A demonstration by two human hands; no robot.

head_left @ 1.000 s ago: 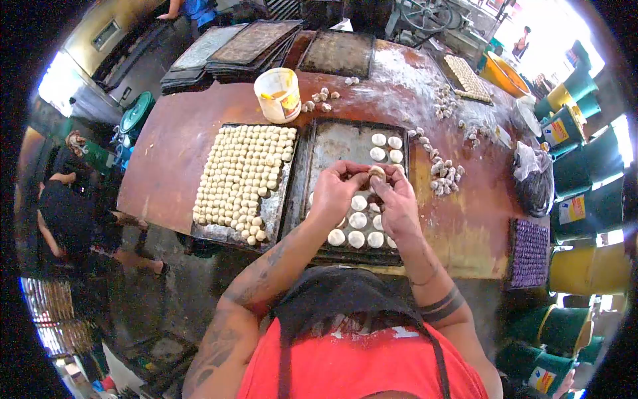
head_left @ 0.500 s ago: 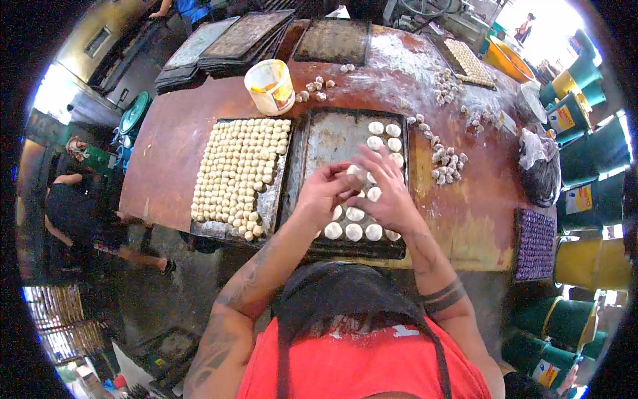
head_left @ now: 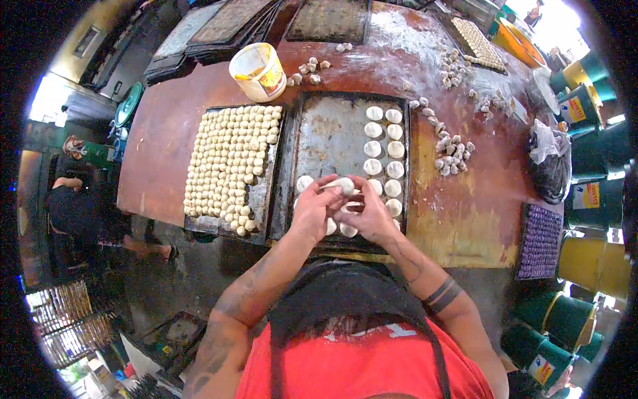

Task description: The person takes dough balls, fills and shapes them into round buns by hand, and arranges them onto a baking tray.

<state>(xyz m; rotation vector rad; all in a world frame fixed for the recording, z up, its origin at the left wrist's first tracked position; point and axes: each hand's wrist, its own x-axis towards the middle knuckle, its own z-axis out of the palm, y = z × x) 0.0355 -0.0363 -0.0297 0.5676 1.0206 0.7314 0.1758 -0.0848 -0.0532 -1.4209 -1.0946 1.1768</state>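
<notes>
A white dough round (head_left: pixel 343 186) is held between my two hands over the lower part of a dark metal tray (head_left: pixel 325 136). My left hand (head_left: pixel 319 207) has its fingers around the round's left side. The fingers of my right hand (head_left: pixel 366 211) close on its right side. Flattened white dough rounds (head_left: pixel 373 148) lie in rows on the right of this tray, and more sit around and below my hands, partly hidden. To the left, another tray (head_left: pixel 264 193) bears many small pale dough balls (head_left: pixel 229 163).
A white bucket (head_left: pixel 258 72) stands behind the trays. Floured lumps (head_left: pixel 454 154) lie right of them. Stacked trays (head_left: pixel 229 30) are at the back left, a purple-filled tray (head_left: pixel 537 243) and a plastic bag (head_left: pixel 553 159) at the right edge. A person (head_left: pixel 76 206) is at far left.
The dough round was pinched upright between my fingers and now lies flatter between my hands. Both hands have moved lower left, showing more of the right-hand rows. The whole view has shifted.
</notes>
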